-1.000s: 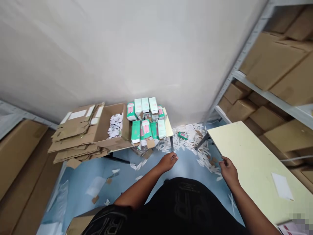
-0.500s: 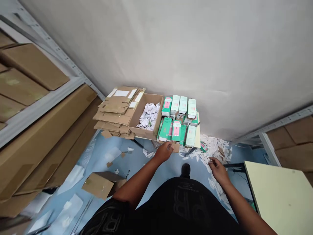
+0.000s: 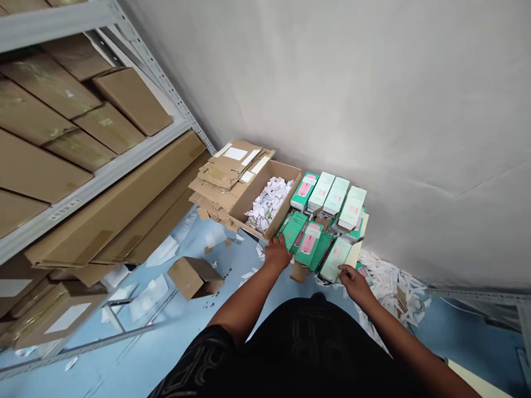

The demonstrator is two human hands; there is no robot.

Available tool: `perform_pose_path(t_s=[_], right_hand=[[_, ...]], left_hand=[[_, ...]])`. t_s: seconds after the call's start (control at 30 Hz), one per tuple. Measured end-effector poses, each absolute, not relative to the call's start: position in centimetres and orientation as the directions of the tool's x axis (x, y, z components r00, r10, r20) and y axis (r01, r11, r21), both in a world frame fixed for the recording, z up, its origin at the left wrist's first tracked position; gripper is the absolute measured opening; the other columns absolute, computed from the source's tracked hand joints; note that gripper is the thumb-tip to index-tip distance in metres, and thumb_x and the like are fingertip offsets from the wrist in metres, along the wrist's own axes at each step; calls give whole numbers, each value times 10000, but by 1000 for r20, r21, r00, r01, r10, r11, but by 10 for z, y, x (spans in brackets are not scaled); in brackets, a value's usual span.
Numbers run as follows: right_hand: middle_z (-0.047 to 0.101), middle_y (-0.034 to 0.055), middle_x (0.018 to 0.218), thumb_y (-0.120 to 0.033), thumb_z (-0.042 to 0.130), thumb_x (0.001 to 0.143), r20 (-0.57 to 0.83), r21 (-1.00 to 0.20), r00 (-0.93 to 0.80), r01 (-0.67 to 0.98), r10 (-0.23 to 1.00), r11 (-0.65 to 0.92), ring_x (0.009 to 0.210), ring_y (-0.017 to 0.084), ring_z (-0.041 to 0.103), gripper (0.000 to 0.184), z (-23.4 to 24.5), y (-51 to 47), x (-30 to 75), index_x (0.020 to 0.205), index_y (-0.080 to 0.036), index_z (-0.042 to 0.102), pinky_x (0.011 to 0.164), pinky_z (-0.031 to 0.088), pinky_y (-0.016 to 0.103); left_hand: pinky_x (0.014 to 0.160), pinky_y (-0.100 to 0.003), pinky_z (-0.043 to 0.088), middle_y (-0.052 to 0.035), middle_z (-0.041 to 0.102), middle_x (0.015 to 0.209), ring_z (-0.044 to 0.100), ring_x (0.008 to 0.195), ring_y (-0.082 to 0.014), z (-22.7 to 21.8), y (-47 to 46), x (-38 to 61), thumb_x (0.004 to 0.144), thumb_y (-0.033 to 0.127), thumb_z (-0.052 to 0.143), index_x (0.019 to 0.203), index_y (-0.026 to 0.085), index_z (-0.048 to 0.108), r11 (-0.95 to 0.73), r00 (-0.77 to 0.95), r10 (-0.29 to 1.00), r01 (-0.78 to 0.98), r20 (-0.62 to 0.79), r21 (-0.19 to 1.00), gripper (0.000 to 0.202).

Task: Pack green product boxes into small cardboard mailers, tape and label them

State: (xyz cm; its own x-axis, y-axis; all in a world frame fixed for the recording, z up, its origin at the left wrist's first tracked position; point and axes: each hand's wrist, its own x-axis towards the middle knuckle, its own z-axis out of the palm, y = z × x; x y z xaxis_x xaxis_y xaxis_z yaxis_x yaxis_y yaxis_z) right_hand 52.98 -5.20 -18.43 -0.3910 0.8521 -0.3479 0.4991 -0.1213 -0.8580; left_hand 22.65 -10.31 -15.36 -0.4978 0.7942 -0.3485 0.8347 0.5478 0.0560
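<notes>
My left hand (image 3: 277,255) is at the near end of a green box (image 3: 295,228), fingers bent over its left edge and thumb at its right. My right hand (image 3: 354,282) is closed, its fingertips pinched together beside the near right corner of a pale green box (image 3: 337,257); whether anything is between them is hidden. Between the hands lies a green box with a pink panel (image 3: 311,242). Behind them stands a row of similar boxes, among them a pale one (image 3: 352,207) and a green-and-pink one (image 3: 305,189).
Left of the green boxes is an open carton (image 3: 293,176) holding crumpled white paper (image 3: 269,200). Flattened cardboard (image 3: 224,172) is stacked beside it. Paper strips (image 3: 396,279) and a small open carton (image 3: 186,277) lie on the floor. A loaded shelf (image 3: 136,155) stands left.
Both my hands have moved forward to the green boxes on the table, the left onto a box, the right beside a pale one. The view has turned left and come closer.
</notes>
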Motion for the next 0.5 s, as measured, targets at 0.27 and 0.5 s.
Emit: perform_pose_path(t_s=[0.27,0.5], right_hand=[[727,34,881,-457,560,791,-377,-843,-498,533,781,-67,828,249,677,380,-182,-19,509,1056,-228,707,770,494,358],[717,31,853,-480,562,777,-379,-843,-454,528,807,-99,808,245,674,394,-184,-33,505,1033,-215,702,771,494,361]], left_hand=[[1012,-410,486,-254,527,1418,564,1267,-364,-165,-96,214,847,372,652,1622,59,184,593,-521,788,785,-330,177,958],[1068,-398,441,-236,550,1428,562,1311,-348,-145,-104,210,841,347,657,1597,98,214,563,-472,815,782,-335,267,911]])
